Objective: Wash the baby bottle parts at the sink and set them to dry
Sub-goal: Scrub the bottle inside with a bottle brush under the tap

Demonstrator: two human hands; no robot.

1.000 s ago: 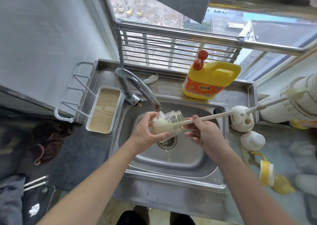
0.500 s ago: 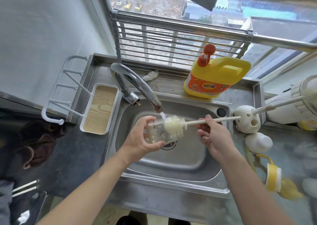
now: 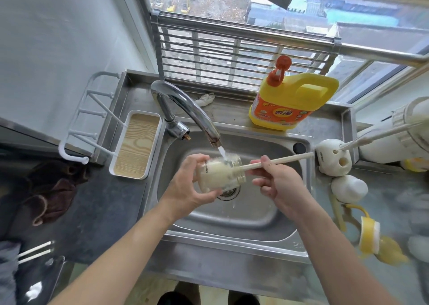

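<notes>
My left hand (image 3: 185,184) grips a clear baby bottle (image 3: 220,173), held on its side over the steel sink (image 3: 234,221) with its mouth to the right. My right hand (image 3: 276,181) holds the pale handle of a bottle brush (image 3: 278,160); its white sponge head is inside the bottle. Water runs from the chrome tap (image 3: 185,109) onto the bottle's top. Yellow and white bottle parts (image 3: 371,237) lie on the counter at the right.
A yellow detergent jug (image 3: 292,100) stands behind the sink. A white drying rack with a wood-look tray (image 3: 137,144) sits at the left. A white brush holder (image 3: 332,158) and a white dome (image 3: 348,187) stand right of the sink. A brown cloth (image 3: 51,195) lies at the left.
The brush head slid out to the bottle's mouth half a second ago and is now deep inside again. The bottle stays under the running tap.
</notes>
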